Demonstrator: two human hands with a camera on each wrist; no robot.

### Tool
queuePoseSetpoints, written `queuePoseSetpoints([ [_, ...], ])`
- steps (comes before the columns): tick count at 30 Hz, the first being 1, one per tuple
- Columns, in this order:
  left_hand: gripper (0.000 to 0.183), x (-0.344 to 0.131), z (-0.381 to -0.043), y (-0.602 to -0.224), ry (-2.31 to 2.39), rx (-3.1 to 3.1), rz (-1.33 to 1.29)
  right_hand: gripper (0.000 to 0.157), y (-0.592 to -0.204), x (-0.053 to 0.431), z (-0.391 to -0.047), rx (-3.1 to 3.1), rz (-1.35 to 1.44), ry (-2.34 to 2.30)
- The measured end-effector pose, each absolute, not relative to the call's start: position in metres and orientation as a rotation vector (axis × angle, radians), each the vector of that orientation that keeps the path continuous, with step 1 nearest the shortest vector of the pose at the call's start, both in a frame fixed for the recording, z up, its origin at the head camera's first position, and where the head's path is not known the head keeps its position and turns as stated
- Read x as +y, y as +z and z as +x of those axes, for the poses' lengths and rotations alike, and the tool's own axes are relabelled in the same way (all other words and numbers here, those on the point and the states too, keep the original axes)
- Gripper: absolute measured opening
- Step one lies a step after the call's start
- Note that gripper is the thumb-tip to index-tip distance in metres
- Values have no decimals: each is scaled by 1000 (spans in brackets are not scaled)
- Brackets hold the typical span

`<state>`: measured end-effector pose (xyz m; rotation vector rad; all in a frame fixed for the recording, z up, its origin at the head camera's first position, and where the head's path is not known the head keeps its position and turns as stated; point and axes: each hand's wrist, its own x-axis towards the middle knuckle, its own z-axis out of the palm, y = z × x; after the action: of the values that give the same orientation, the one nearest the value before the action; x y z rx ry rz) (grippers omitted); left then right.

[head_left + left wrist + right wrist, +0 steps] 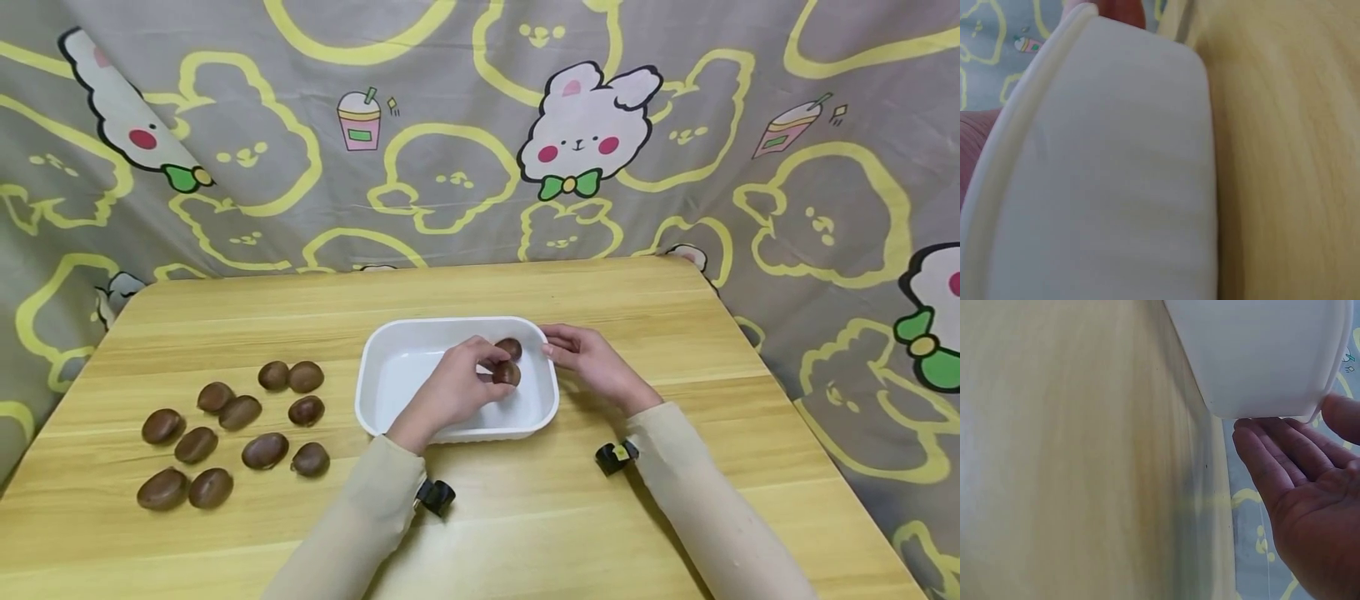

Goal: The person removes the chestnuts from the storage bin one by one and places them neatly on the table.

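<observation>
In the head view a white plastic tray stands on the table. My left hand reaches over its near wall and pinches a brown chestnut between thumb and fingers, inside the right half. Another chestnut lies just beyond it, close to the fingertips. Outside the right end is my right hand, its thumb at the rim and its fingers along the outer wall. The right wrist view shows those fingers straight against the tray. The left wrist view mostly shows the tray's outer wall.
Several loose chestnuts are spread over the left side of the wooden table. A grey curtain with yellow cartoon outlines hangs behind the table's far edge and along its sides. Small black wrist cameras sit by both sleeves.
</observation>
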<state>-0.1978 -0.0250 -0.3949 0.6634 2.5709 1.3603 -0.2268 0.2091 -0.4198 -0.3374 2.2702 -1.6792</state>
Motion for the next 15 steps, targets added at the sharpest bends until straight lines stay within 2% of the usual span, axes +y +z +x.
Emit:
queuePoseSetpoints([
  [15, 34, -56, -189, -390, 1477, 2582, 625, 44, -418, 209, -227, 2256, -342, -1683],
])
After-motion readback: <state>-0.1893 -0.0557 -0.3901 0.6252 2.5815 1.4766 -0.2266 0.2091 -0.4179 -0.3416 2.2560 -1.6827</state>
